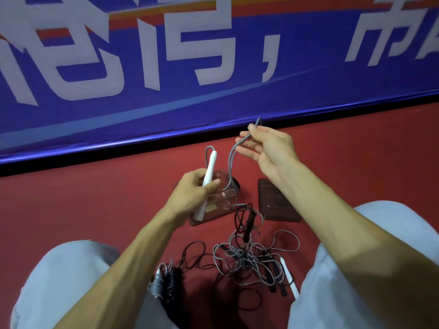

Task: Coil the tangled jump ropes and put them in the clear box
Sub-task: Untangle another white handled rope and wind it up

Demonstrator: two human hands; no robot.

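Two hands work one grey rope (pixel 230 160): the left hand (pixel 190 193) is closed around its white handle (pixel 209 176), anchoring it, while the right hand (pixel 266 148) pinches the cord loosely, likely forming a coil. Remaining tangle (pixel 247 260) lies on the floor before the clear box (pixel 223 198).

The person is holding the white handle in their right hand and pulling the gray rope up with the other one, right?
Not quite. The head view shows the white handle in the left hand; the right hand is the one lifting the gray rope.
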